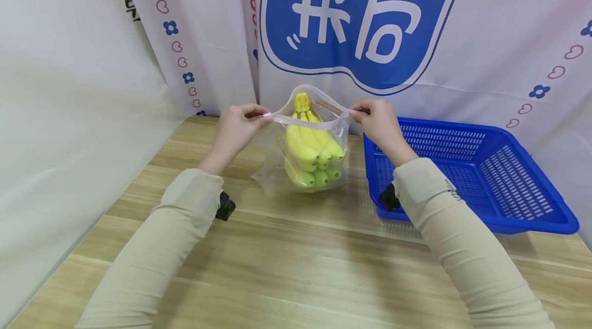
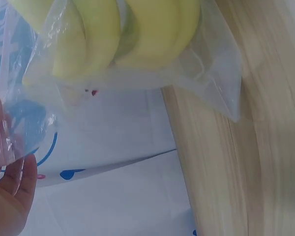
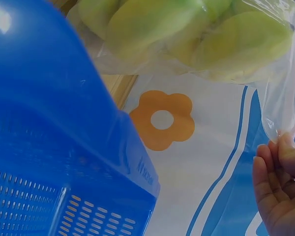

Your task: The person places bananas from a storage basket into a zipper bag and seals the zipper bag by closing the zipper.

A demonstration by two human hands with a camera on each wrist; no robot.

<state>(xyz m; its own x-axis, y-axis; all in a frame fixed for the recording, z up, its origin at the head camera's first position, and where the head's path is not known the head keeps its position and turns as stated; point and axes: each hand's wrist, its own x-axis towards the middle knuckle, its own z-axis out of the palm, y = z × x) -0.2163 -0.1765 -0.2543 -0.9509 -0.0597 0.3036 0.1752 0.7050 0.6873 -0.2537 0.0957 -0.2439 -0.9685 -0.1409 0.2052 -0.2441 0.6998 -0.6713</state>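
A clear zip bag [image 1: 273, 164] with a pale pink strip along its mouth stands upright on the table, its mouth spread apart. Inside it is a bunch of yellow bananas [image 1: 302, 144], greenish near the lower tips, its stem rising into the bag's opening. My left hand [image 1: 238, 131] pinches the left end of the zip strip between thumb and fingers. At the opposite end, my right hand [image 1: 380, 123] pinches the strip's right corner. The left wrist view shows the bag's bottom corner [image 2: 226, 96] over the wood. In the right wrist view, fingertips [image 3: 275, 147] grip the bag's edge.
A blue perforated plastic basket [image 1: 518, 175] stands on the table at the right, under and beside my right forearm. Behind the wooden table [image 1: 277, 257] hangs a white printed cloth [image 1: 499, 20] with a blue emblem. A plain white sheet [image 1: 78, 87] borders the left side.
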